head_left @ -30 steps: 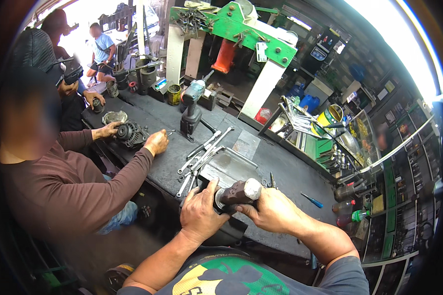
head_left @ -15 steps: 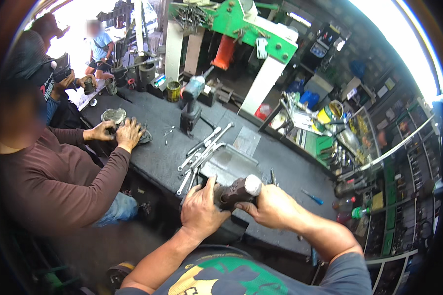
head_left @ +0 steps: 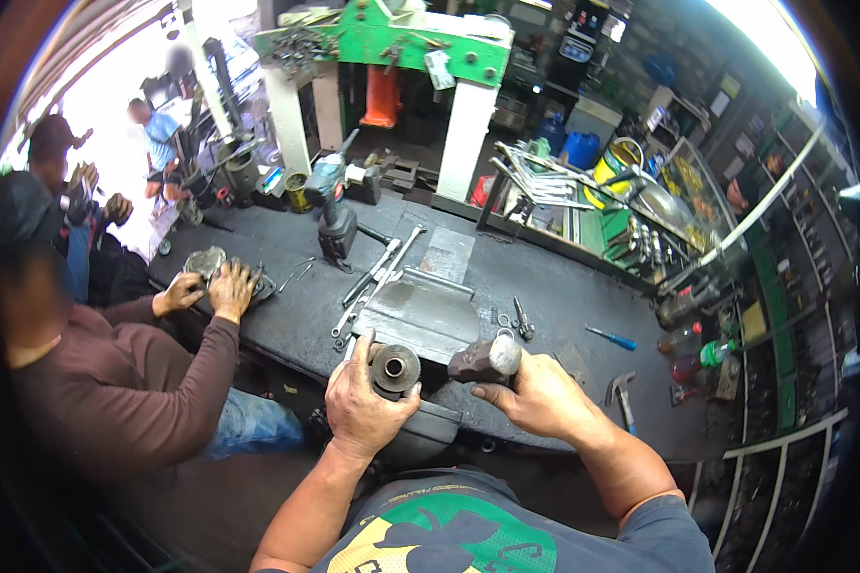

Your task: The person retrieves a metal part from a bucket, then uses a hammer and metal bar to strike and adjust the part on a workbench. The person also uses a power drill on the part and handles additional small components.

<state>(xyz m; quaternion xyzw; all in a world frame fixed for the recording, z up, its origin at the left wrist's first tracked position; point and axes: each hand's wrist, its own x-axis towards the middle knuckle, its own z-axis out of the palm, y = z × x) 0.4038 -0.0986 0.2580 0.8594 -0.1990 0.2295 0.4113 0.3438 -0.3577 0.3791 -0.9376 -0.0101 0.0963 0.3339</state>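
My left hand (head_left: 358,406) is closed around a dark round metal part (head_left: 395,369), whose ring-shaped end with a central hole faces up. It is held over the near side of a grey bench vise (head_left: 420,310). To its right, my right hand (head_left: 549,396) grips a hammer (head_left: 487,360) close behind its heavy, worn steel head; the palm hides the handle. The hammer head and the round part are apart. Several wrenches (head_left: 377,279) lie along the vise's left side. A bolt (head_left: 524,318) and small rings (head_left: 503,329) lie to its right.
On the dark workbench (head_left: 564,286) stands a cordless impact driver (head_left: 335,210). A claw hammer (head_left: 623,403) and a blue-handled screwdriver (head_left: 611,338) lie at right. A tool rack (head_left: 583,229) and green press (head_left: 382,48) stand behind. At left a co-worker's hands (head_left: 222,291) handle a metal part.
My hands have moved apart. The hammer has shifted away to the right of the round part, whose ring-shaped end now shows. The whole view has turned somewhat.
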